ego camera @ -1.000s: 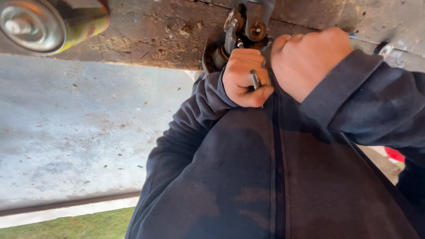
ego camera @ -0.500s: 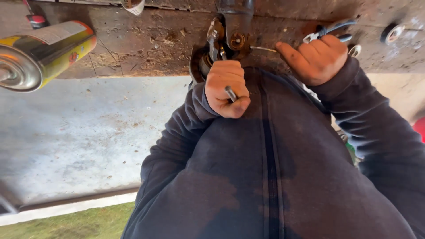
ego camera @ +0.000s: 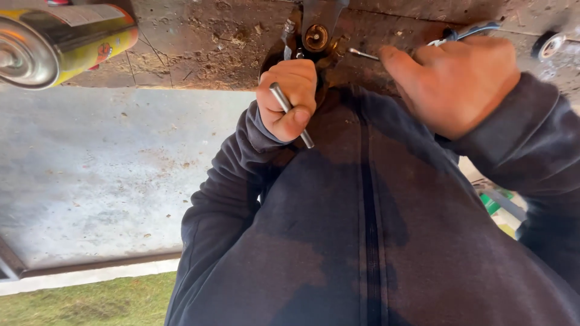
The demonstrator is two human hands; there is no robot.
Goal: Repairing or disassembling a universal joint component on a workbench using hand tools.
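While work goes on at the bench:
Left hand: fist closed round steel rod, against dark metal fitting.
Right hand: gripping blue-handled pliers, thin pin out, right of fitting.
Progress: unfinished.

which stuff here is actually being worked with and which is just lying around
In use:
- left hand, closed round a thin metal rod
- right hand, holding blue-handled pliers with a small pin at the tip
- dark metal part with a brass-coloured centre

Lying about:
- yellow spray can
- small wheel
- worn workbench
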